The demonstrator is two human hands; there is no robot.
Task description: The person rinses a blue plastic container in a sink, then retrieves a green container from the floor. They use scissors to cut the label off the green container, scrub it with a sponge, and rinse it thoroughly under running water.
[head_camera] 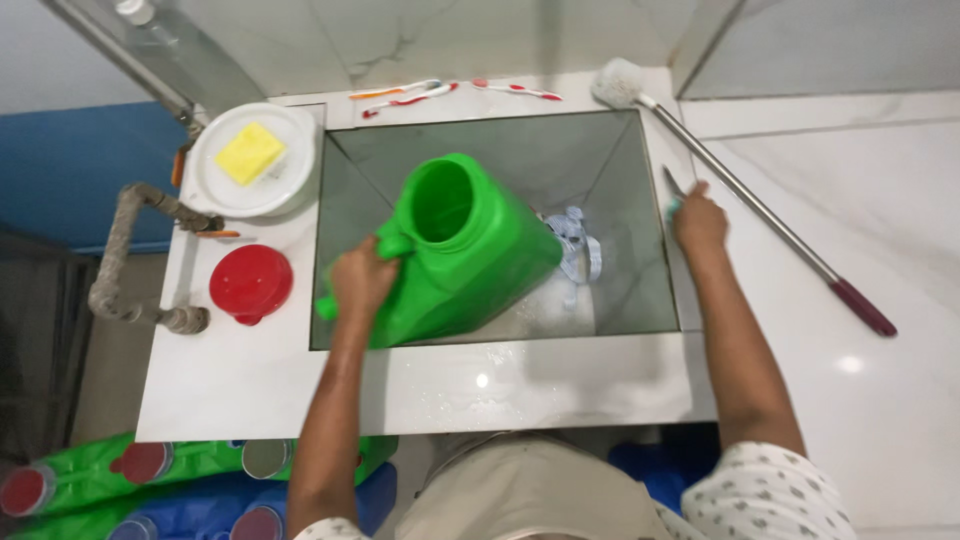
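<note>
Head view: left hand (362, 282) is gripping, fingers curled, one green jug (470, 250) tilting in sink (640, 150) at centre. Right hand (697, 222), at three o'clock, is pinching a small tool (672, 192). Three toothbrushes (440, 94) are lying at twelve o'clock.

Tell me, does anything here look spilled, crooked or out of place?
The green jug lies tipped in the sink, its open mouth up, held by the left hand; its red lid sits apart on the counter. White foam lies below it. Toothbrushes lie loose on the ledge.

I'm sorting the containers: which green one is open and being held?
The green container tilted in the sink, gripped by the left hand; those on the floor are capped.
</note>
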